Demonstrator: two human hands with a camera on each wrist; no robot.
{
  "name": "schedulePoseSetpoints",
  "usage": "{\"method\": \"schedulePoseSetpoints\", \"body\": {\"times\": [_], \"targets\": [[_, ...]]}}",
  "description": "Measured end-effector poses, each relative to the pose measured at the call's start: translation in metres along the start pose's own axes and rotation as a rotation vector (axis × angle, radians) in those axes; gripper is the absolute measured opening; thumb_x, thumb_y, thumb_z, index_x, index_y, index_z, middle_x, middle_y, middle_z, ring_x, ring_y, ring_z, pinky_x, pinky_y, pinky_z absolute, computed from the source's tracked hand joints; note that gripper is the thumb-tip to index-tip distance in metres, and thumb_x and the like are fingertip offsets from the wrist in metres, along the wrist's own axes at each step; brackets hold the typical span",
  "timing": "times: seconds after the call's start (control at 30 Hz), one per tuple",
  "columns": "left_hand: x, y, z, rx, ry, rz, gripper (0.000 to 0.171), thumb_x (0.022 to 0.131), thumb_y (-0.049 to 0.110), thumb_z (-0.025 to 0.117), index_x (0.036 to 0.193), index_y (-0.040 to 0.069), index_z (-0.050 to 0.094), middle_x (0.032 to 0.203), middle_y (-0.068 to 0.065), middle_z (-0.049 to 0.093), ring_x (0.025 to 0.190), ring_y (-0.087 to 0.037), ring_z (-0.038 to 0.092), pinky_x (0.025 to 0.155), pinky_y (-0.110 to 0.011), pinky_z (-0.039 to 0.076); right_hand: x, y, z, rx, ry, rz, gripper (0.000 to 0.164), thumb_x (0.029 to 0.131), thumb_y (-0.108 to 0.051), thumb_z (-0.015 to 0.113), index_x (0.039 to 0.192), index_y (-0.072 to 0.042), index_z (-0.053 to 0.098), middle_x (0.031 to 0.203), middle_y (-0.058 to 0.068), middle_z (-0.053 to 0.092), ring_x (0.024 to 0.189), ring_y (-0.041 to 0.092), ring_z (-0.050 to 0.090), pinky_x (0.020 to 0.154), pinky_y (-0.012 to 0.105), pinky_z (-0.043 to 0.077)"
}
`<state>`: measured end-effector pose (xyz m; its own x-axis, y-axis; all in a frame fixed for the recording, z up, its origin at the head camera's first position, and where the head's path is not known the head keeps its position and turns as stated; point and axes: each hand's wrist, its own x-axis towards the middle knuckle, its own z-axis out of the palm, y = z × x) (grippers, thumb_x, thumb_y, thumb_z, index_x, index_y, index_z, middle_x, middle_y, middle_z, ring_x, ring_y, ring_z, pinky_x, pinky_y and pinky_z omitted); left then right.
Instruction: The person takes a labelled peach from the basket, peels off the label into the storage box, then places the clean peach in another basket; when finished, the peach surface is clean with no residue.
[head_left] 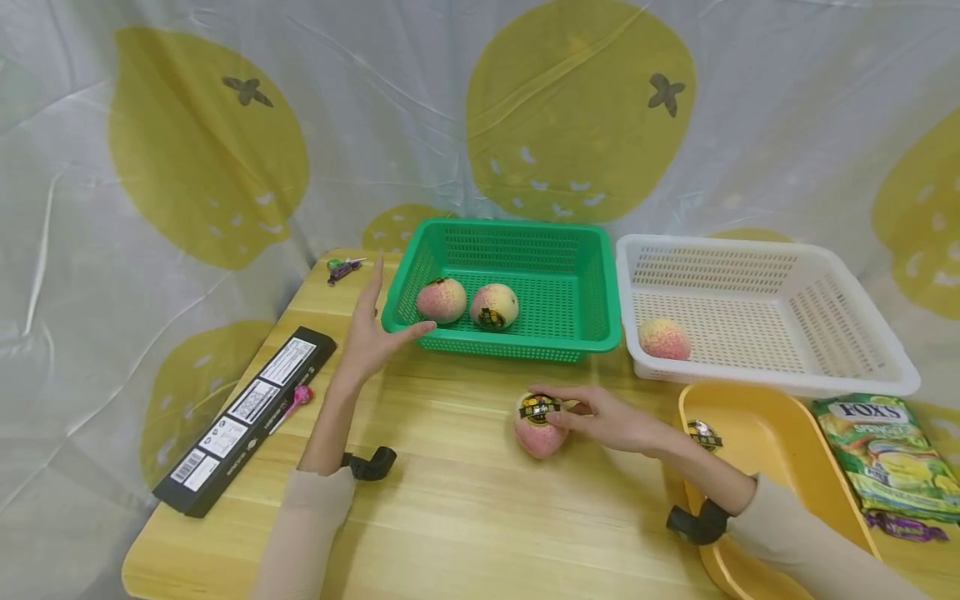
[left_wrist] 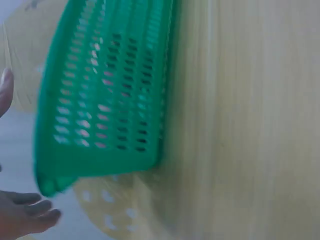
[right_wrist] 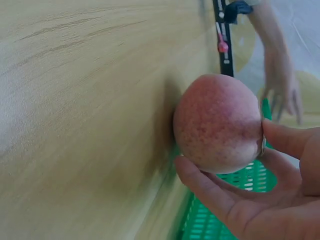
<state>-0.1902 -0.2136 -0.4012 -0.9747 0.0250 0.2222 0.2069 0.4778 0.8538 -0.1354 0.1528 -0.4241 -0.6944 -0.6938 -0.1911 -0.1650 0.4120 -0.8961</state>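
Homelike setting: fruit-print curtain (head_left: 390, 108), wood-grain table (head_left: 450, 508)

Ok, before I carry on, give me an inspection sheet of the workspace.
Surface: light wood-grain table, front-left corner rounded.
Job's things: round pink-yellow peach with black label; rectangular green plastic basket holding two similar peaches; rectangular white plastic basket holding one peach; rounded orange-yellow plastic tub holding a partly hidden black-labelled item.
Clutter: long black box with white labels, pink lollipop, green FOX'S bag, purple-wrapped sweet, small wrapped sweets.
Grips: left grip spread beside the green basket, contact unclear; right grip holding the first-listed peach.
Cables: nothing seen.
Surroundings: pale sheet printed with yellow fruit.
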Motion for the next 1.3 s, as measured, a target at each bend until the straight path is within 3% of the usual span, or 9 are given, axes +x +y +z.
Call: {"method": "schedulePoseSetpoints", "body": {"times": [0.1, 0.13, 0.2, 0.37, 0.43, 0.5, 0.67, 0.87, 1.3], "targets": [[-0.020, 0.030, 0.011, 0.064, 0.102, 0.217, 0.115, 0.075, 0.017, 0.095, 0.166, 0.030, 0.025, 0.167, -0.007, 0.036, 0.151, -0.031, 0.037, 0.116, -0.058, 0.039, -0.001, 0.000, -0.001, -0.044, 0.013, -0.034, 0.052, 0.107, -0.029, 0.058, 0.155, -0.011, 0.049, 0.151, 0.011, 0.058, 0.125, 0.030, 0.065, 0.099, 0.031, 0.053], [-0.028, 0.041, 0.017, 0.067, 0.092, 0.266, 0.112, 0.073, 0.015, 0.096, 0.164, 0.026, 0.032, 0.162, -0.008, 0.043, 0.145, -0.031, 0.043, 0.112, -0.056, 0.042, -0.001, 0.000, -0.002, -0.065, 0.022, -0.050, 0.051, 0.107, -0.028, 0.059, 0.154, -0.009, 0.050, 0.149, 0.011, 0.060, 0.125, 0.031, 0.065, 0.099, 0.033, 0.053], [-0.047, 0.058, 0.032, 0.049, -0.026, 0.307, 0.109, 0.072, 0.017, 0.096, 0.162, 0.025, 0.036, 0.158, -0.005, 0.049, 0.140, -0.029, 0.049, 0.110, -0.052, 0.046, -0.002, 0.000, -0.003, -0.105, 0.041, -0.081, 0.050, 0.106, -0.026, 0.060, 0.152, -0.007, 0.053, 0.142, 0.011, 0.066, 0.121, 0.031, 0.065, 0.099, 0.039, 0.054], [-0.082, 0.065, 0.080, -0.059, -0.521, 0.083, 0.113, 0.080, 0.029, 0.091, 0.166, 0.036, 0.017, 0.170, -0.001, 0.032, 0.152, -0.031, 0.041, 0.120, -0.053, 0.041, -0.005, 0.001, -0.004, -0.134, 0.069, -0.111, 0.048, 0.104, -0.021, 0.064, 0.149, -0.007, 0.056, 0.143, 0.014, 0.065, 0.120, 0.035, 0.066, 0.101, 0.051, 0.055], [-0.087, 0.060, 0.097, -0.129, -0.635, -0.020, 0.111, 0.084, 0.027, 0.088, 0.167, 0.034, 0.015, 0.171, -0.004, 0.028, 0.152, -0.033, 0.039, 0.120, -0.053, 0.040, -0.006, 0.001, -0.004, -0.126, 0.076, -0.102, 0.048, 0.103, -0.021, 0.065, 0.149, -0.007, 0.057, 0.147, 0.016, 0.061, 0.122, 0.037, 0.066, 0.102, 0.053, 0.055], [-0.086, 0.055, 0.111, -0.209, -0.676, -0.078, 0.104, 0.087, 0.020, 0.085, 0.167, 0.029, 0.018, 0.171, -0.008, 0.028, 0.154, -0.034, 0.037, 0.121, -0.051, 0.040, -0.006, 0.001, -0.003, -0.122, 0.090, -0.094, 0.048, 0.102, -0.022, 0.066, 0.147, -0.007, 0.058, 0.147, 0.016, 0.061, 0.123, 0.037, 0.066, 0.102, 0.056, 0.054], [-0.079, 0.048, 0.127, -0.314, -0.651, -0.168, 0.083, 0.090, 0.006, 0.080, 0.161, 0.014, 0.038, 0.163, -0.011, 0.044, 0.148, -0.031, 0.045, 0.115, -0.040, 0.048, -0.009, -0.001, -0.001, -0.103, 0.145, -0.055, 0.046, 0.099, -0.022, 0.071, 0.142, -0.008, 0.064, 0.144, 0.016, 0.064, 0.124, 0.037, 0.064, 0.104, 0.060, 0.052], [-0.075, 0.043, 0.130, -0.385, -0.651, -0.232, 0.071, 0.090, -0.001, 0.077, 0.154, 0.009, 0.050, 0.156, -0.015, 0.052, 0.130, -0.027, 0.061, 0.093, -0.022, 0.055, -0.010, -0.002, -0.001, -0.041, 0.210, -0.015, 0.041, 0.094, -0.020, 0.077, 0.134, -0.013, 0.071, 0.137, 0.012, 0.069, 0.125, 0.036, 0.063, 0.101, 0.055, 0.055], [-0.076, 0.040, 0.131, -0.423, -0.633, -0.258, 0.067, 0.088, -0.008, 0.076, 0.150, 0.007, 0.055, 0.155, -0.017, 0.053, 0.128, -0.026, 0.064, 0.091, -0.022, 0.056, -0.009, -0.009, -0.004, 0.007, 0.291, 0.124, 0.027, 0.092, -0.022, 0.081, 0.116, -0.011, 0.076, 0.119, 0.011, 0.070, 0.102, 0.023, 0.063, 0.078, 0.031, 0.055]]}}
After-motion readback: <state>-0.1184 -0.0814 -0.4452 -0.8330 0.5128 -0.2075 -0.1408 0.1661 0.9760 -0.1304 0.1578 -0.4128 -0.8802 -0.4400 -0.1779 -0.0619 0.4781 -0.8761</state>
